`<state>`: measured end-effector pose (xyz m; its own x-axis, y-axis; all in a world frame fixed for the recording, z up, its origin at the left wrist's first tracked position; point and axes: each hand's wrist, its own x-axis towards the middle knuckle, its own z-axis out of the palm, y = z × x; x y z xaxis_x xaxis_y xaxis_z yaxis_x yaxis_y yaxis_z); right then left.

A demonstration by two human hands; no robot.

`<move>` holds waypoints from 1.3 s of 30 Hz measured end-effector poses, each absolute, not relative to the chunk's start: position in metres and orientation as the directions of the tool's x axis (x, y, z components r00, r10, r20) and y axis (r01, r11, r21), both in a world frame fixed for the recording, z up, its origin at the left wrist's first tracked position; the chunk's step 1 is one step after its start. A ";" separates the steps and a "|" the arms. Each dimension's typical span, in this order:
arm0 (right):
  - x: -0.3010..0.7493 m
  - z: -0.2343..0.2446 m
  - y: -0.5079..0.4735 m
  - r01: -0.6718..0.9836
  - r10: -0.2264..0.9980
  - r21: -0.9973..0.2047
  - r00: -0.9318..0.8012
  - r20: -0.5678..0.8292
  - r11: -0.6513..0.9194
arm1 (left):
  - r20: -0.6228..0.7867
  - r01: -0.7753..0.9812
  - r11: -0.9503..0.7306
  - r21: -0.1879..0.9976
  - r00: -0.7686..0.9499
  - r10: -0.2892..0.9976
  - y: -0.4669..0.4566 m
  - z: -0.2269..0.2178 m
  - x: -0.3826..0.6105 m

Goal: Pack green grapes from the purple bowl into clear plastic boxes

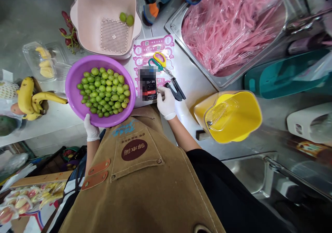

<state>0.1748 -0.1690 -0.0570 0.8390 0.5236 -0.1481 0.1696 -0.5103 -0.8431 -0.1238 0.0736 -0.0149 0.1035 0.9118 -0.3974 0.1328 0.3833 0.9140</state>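
My left hand (91, 129), in a white glove, grips the near rim of a purple bowl (75, 77) heaped with small green fruits (104, 91). Also gloved, my right hand (166, 101) rests on the counter beside a phone (148, 84) whose screen is lit. Its fingers are curled close to the phone's right edge and next to a black tool (176, 90). Whether they hold anything is unclear. Scissors with yellow and green handles (158, 62) lie on a pink sticker sheet (153, 46) just beyond the phone.
A pink colander basin (85, 5) holds two green fruits (126, 18). Bananas (31, 98), red grapes (67, 32) and a clear fruit box (44, 58) sit left. A steel tray of pink straws (228, 29), a yellow colander tub (233, 117) and a sink (246, 172) lie right.
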 end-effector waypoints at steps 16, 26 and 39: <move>0.159 -0.048 -0.097 0.251 0.392 -0.409 0.867 -0.308 -0.877 | -0.382 0.147 0.359 0.922 0.189 0.904 0.076 -0.020 -0.129; 0.162 -0.054 -0.094 0.204 0.348 -0.428 0.892 -0.290 -0.880 | -0.377 0.144 0.353 0.925 0.217 0.901 0.078 -0.023 -0.131; 0.168 -0.069 -0.097 0.237 0.400 -0.533 0.891 -0.214 -0.812 | -0.369 0.086 0.360 0.929 0.153 0.917 0.075 -0.017 -0.120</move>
<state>0.1683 -0.0971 -0.0689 0.8913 0.4000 -0.2136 0.2368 -0.8123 -0.5330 -0.1200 0.0754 -0.0174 0.1531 0.9168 -0.3689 0.0863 0.3595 0.9291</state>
